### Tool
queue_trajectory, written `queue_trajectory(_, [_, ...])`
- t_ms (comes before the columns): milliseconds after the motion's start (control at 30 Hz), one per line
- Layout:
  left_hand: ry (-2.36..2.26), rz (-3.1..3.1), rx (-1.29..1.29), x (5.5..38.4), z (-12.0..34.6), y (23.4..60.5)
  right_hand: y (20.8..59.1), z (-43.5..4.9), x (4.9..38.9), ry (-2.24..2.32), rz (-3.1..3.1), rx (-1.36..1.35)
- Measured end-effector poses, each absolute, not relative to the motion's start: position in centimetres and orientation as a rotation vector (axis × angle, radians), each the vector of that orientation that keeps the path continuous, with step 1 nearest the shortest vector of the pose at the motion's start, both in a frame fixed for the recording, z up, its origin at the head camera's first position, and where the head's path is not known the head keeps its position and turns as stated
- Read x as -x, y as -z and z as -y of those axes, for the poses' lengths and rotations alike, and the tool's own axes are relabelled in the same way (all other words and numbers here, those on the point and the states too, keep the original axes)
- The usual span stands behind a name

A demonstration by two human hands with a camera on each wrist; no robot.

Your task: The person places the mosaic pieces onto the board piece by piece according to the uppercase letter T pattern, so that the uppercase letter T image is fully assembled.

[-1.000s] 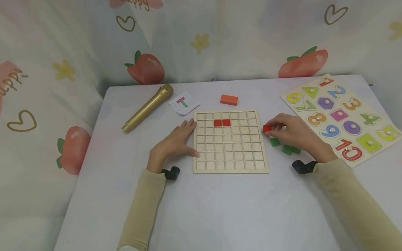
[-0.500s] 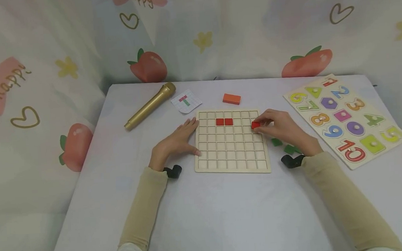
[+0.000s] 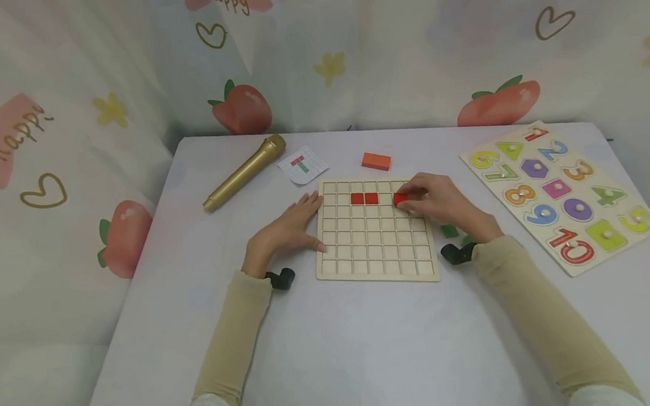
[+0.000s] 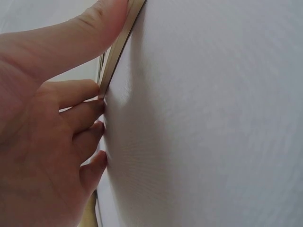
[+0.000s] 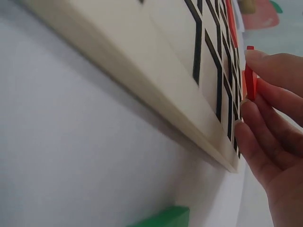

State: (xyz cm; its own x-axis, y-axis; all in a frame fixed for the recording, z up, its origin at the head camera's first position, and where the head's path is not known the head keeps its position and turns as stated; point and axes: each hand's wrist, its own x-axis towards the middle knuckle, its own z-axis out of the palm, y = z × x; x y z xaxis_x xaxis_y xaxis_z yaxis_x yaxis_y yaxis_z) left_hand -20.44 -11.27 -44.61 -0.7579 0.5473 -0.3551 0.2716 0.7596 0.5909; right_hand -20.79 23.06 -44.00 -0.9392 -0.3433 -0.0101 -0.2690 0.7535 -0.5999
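A pale wooden grid board [image 3: 376, 275] lies on the white table. Two red square tiles [image 3: 364, 198] sit side by side in its second row from the back. My right hand [image 3: 441, 202] pinches a third red tile [image 3: 399, 199] between thumb and fingers over the board's right part; the right wrist view shows this tile [image 5: 251, 75] on edge above the grid. My left hand [image 3: 287, 232] rests at the board's left edge, fingers straight, thumb and fingertips touching the rim [image 4: 118, 52].
Green tiles [image 3: 449, 231] lie right of the board, partly behind my right hand. A number puzzle board [image 3: 565, 195] stretches along the right. At the back are an orange block [image 3: 376, 161], a pattern card [image 3: 302, 165] and a gold microphone [image 3: 243, 173].
My right hand has carried the red tile leftward from beside the board to over its grid, toward the two red tiles. My left hand has stayed at the left edge.
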Motion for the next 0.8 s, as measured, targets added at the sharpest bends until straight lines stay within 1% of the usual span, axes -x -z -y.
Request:
queue_trajectory(433, [-0.718, -2.431, -0.615, 20.4, 11.2, 44.6, 44.6, -22.0, 22.5, 0.894, -2.817, 0.591])
queue_trajectory(800, [-0.708, -2.433, -0.612, 20.4, 11.3, 44.5, 44.5, -21.0, 22.8, 0.855, -2.807, 0.611])
